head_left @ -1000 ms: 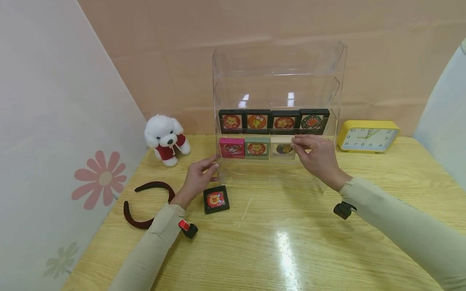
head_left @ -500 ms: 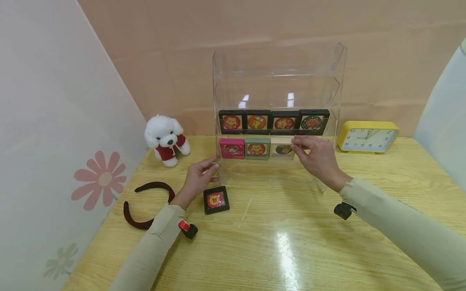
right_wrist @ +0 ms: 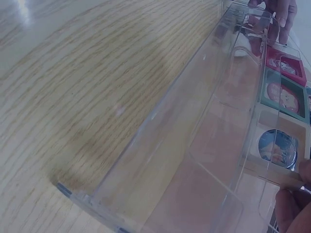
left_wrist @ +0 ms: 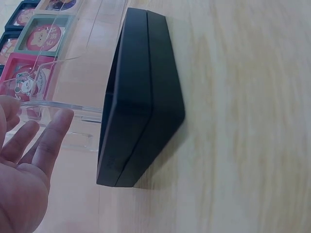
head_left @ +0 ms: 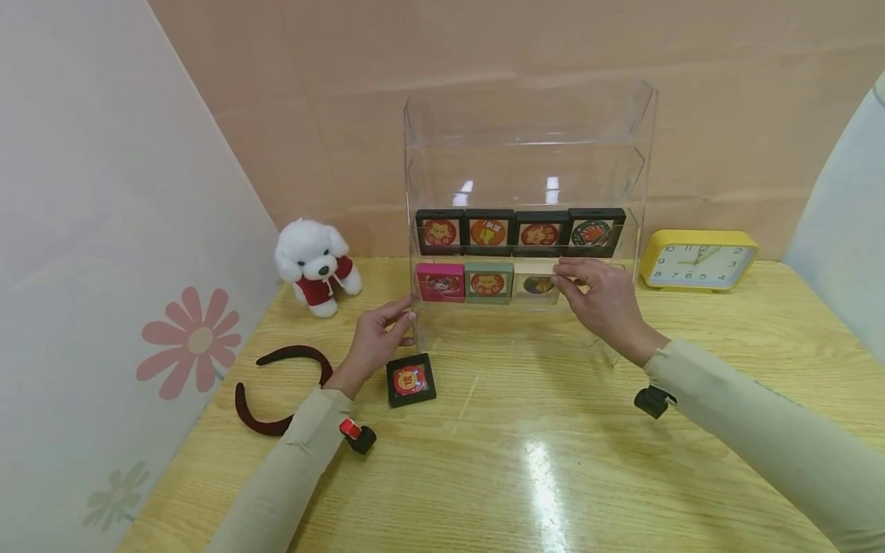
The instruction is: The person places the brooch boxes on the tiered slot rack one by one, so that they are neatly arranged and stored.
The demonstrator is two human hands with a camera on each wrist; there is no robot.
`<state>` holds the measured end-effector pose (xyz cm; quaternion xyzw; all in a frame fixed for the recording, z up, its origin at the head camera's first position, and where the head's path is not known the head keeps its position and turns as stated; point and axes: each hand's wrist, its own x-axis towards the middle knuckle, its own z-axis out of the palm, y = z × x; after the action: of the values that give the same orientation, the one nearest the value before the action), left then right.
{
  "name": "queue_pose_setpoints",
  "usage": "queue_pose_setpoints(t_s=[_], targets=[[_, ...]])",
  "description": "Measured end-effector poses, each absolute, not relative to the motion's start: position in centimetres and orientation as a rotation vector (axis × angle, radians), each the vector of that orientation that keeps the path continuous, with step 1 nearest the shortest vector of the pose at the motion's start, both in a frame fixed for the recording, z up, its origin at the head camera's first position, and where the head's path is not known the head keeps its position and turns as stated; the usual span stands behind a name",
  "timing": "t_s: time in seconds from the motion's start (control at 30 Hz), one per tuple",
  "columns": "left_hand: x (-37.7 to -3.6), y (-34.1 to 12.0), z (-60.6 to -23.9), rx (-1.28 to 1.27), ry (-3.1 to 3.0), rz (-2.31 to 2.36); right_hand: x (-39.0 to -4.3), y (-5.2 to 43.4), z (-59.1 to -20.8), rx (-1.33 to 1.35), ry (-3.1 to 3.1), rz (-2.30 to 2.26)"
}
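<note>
Left hand point(head_left: 379, 335), fingers relaxed, steadies the acrylic rack's point(head_left: 528, 146) left wall; right hand point(head_left: 600, 298) pinches the beige tile point(head_left: 538, 283): seat it square beside the green tile point(head_left: 488, 282).

The yellow clock point(head_left: 698, 259) shows numerals 2 to 10 on its dial; the box point(head_left: 411, 379) prints are unreadable

Clear rack point(head_left: 639, 138), black frames point(head_left: 489, 231), pink box point(head_left: 440, 282), yellow clock point(head_left: 698, 258), white dog point(head_left: 314, 263) in red.
</note>
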<state>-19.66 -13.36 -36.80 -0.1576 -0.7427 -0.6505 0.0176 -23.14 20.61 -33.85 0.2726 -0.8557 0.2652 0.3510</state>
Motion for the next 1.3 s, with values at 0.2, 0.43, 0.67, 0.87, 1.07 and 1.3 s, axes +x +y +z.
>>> queue_pose_setpoints(t_s=[0.2,0.43,0.67,0.87,1.07,1.3], targets=[[-19.55,-13.33,-36.88,-0.478,-2.298,-2.051,-23.05,20.59,-33.99,0.712,-2.216,0.686],[-19.54,-13.41,-37.01,-0.474,-2.304,-2.045,-22.98,20.55,-34.08,0.716,-2.210,0.686],[-19.66,-13.41,-37.09,-0.489,-2.288,-2.050,-22.88,20.61,-34.22,0.727,-2.179,0.687],[-19.64,-13.41,-37.15,-0.476,-2.298,-2.045,-22.87,20.67,-34.41,0.724,-2.175,0.709],[-19.72,-13.50,-37.16,-0.472,-2.297,-2.052,-22.65,20.63,-34.09,0.726,-2.155,0.729],[-19.77,-13.49,-36.86,-0.480,-2.306,-2.012,-22.36,19.96,-33.44,0.753,-2.101,0.727]])
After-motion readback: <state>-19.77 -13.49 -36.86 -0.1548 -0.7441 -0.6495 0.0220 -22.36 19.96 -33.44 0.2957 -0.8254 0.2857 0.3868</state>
